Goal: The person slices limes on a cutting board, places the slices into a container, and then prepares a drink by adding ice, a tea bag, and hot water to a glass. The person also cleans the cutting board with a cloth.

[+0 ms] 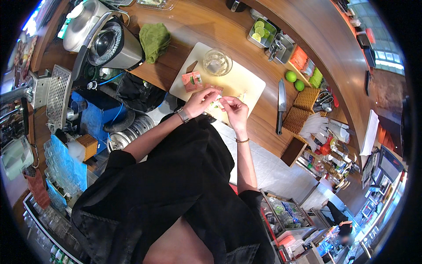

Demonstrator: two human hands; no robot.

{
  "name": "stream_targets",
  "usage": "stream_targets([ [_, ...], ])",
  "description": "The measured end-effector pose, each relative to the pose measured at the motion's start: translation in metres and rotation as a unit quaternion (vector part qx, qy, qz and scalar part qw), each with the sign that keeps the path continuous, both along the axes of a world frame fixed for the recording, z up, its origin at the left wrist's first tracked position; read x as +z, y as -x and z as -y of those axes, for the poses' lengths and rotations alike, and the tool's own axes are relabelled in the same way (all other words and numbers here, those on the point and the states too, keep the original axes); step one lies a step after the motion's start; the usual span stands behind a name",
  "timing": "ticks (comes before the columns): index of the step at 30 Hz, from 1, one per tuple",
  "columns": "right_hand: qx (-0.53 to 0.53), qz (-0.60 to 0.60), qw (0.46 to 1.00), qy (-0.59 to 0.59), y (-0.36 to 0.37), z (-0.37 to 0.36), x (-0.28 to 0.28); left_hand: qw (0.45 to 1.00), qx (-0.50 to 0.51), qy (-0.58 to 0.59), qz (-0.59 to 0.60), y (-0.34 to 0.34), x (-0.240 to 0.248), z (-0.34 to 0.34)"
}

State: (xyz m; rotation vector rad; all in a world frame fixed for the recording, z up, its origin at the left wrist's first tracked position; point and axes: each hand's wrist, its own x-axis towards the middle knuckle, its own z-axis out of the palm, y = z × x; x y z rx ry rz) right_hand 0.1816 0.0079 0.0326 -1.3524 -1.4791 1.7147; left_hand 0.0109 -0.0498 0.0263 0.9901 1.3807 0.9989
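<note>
Over the near edge of a cream cutting board [251, 80], my left hand [201, 102] and my right hand [235, 111] meet with fingers pinched. Between their fingertips is a small pale piece with green marks [216, 104], partly covered by the fingers; I cannot make out its kind. A red square packet [192, 81] lies on the board beyond my left hand, and more reddish wrapping shows beside those fingers. Farther back on the board stands a clear glass [218, 62]. A thin whitish strip [242, 95] lies just past my right hand.
Right of the board lies a knife [281, 105] with a black handle, near wicker baskets [303, 99]. Limes [291, 76] and a metal tin of cut limes [262, 33] sit farther back. A green cloth [154, 42] and a steel machine [110, 44] are at the left.
</note>
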Motion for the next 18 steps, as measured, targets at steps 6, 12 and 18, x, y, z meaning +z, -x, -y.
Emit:
stream_targets([
  [6, -0.028, 0.024, 0.999, -0.034, 0.008, 0.009, 0.001, 0.941, -0.062, -0.092, -0.32, -0.007, 0.008, 0.005],
  [12, 0.029, 0.004, 1.0, -0.007, 0.004, 0.0, 0.013, 0.914, -0.05, -0.122, -0.385, -0.005, 0.003, 0.007],
  [18, 0.124, 0.02, 0.992, 0.018, -0.003, -0.008, -0.017, 0.907, -0.086, -0.103, -0.399, -0.001, -0.006, 0.009],
])
